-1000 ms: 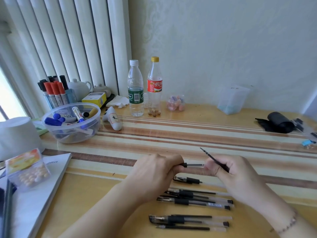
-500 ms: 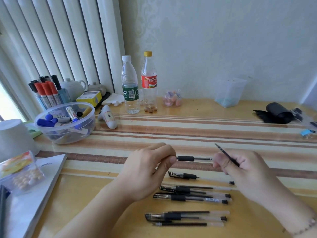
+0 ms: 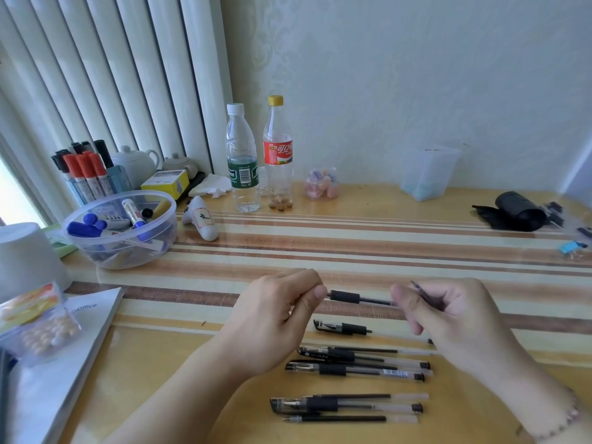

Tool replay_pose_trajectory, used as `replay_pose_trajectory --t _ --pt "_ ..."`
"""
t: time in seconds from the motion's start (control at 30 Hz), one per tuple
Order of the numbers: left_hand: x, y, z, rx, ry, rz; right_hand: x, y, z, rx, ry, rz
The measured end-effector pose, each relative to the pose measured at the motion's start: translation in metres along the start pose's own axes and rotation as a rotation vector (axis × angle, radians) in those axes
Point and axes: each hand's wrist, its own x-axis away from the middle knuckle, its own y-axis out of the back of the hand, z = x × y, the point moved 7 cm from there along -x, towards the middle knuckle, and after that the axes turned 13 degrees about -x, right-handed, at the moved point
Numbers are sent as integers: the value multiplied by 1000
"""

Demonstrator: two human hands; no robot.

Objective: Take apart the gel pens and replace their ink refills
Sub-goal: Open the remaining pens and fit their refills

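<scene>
Left hand (image 3: 272, 318) pinches gel pen (image 3: 358, 298) at tip end, level, steadying it. Right hand (image 3: 448, 312) grips barrel end, ink refill (image 3: 423, 293) tucked in curled fingers, ready for swap.

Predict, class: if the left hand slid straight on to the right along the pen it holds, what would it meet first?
Most likely the right hand, whose fingertips sit at the far end of the pen barrel held by the left hand.

A single head-worn camera looks forward and down, close over the desk (image 3: 400, 248), facing the wall (image 3: 416, 75) and blinds (image 3: 112, 75) behind it.
</scene>
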Motion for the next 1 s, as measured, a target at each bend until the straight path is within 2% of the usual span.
replay_pose_trajectory --t 0.07,0.17,0.37,0.5,0.63,0.8,1.0 --pt "1 -2 1 18 21 0 -1 2 -3 73 -16 -38" --pt "1 -2 4 80 71 -2 -1 6 -5 27 -52 -53" --pt "1 -3 6 124 142 3 -2 -7 -1 55 -45 126" --pt "1 1 6 200 181 -19 -1 1 -5 81 -28 67" --pt "1 10 17 344 288 -112 -2 4 -5 112 -28 66" --pt "2 21 38 258 422 -229 -5 20 -3 219 -20 42" --pt "2 23 51 229 477 -275 -8 51 -15 371 -78 -27"
